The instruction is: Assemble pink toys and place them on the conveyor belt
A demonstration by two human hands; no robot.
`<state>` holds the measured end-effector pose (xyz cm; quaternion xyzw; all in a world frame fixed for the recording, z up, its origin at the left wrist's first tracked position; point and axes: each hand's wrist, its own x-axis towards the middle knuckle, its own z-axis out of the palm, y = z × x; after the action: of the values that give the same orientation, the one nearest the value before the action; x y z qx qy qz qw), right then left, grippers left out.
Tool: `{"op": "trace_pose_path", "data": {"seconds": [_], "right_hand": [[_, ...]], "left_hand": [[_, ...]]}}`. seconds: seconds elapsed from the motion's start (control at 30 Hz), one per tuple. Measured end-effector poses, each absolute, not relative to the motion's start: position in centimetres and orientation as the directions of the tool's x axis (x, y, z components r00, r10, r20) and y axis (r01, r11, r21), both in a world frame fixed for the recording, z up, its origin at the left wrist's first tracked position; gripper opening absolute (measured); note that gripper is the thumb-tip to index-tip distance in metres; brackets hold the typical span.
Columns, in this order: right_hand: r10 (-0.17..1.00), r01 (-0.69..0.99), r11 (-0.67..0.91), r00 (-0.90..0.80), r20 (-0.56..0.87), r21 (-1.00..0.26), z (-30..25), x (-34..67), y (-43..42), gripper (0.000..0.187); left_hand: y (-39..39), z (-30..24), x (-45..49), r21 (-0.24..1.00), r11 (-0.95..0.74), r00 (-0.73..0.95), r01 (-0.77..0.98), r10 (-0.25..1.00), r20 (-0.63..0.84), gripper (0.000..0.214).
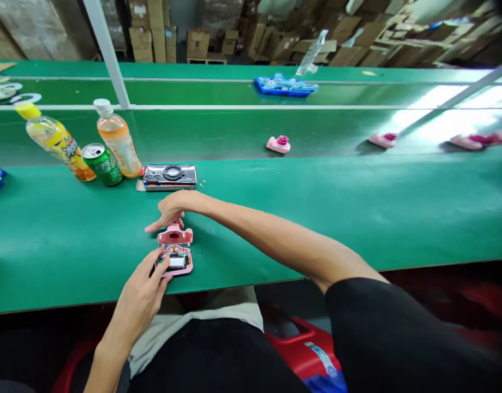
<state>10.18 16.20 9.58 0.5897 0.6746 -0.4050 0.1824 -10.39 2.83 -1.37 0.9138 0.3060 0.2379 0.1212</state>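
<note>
A small pink toy camera lies opened near the table's front edge. Its lower shell [190, 268] holds a circuit board and a silver-white battery pack [177, 262]. My left hand [142, 286] grips this shell at its left side, thumb on the inside edge and fingers around the rim. Just beyond stands the pink front cover [175, 236], tilted up with its hollow inside toward me; thin wires run between the halves. My right hand [169, 212] reaches across from the right and holds the cover from behind, one finger stretched out leftward. Its other fingertips are partly hidden.
Behind my hands, a phone [170, 173] rests on a small box. Left of it stand a green can [102, 164], an orange-drink bottle [119, 139] and a yellow-capped bottle [57, 142]. Pink cameras [279, 144] sit along the belt; a blue tray [286, 86] lies farther back.
</note>
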Motion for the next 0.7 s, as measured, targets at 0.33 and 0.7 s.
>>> {"op": "trace_pose_path", "data": {"seconds": [0.33,0.7], "right_hand": [[0.703,0.912,0.080,-0.339,-0.626,-0.403,11.7,10.8,12.1,0.036],[0.671,0.398,0.548,-0.734,0.102,-0.736,12.8,13.5,10.3,0.029]], "left_hand": [[3.1,-0.7,-11.6,0.833,-0.434,0.538,0.342,0.818,0.205,0.039],[4.0,1.8,-7.6,0.949,0.036,0.237,-0.313,0.971,0.041,0.058]]}}
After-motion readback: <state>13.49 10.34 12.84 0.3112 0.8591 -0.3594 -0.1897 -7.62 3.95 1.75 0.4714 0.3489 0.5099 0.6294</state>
